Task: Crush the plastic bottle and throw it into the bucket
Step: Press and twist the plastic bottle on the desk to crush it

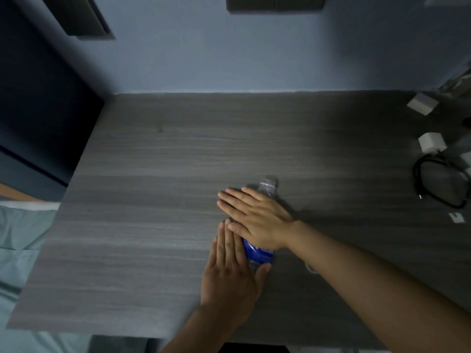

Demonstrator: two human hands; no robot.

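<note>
Head view: bottle [258, 253] lies on its side on the tabletop [153, 200], neck pointing away. Right hand [257, 220] lies flat across its middle, fingers [230, 200] spread. Left hand [233, 273] lies flat at its near end, gripping nothing.

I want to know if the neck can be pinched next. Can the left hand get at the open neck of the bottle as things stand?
Probably not directly. The right hand lies flat across the bottle, between the left hand at the bottle's near end and the bottle neck at the far end. It would have to go around or over.
</note>
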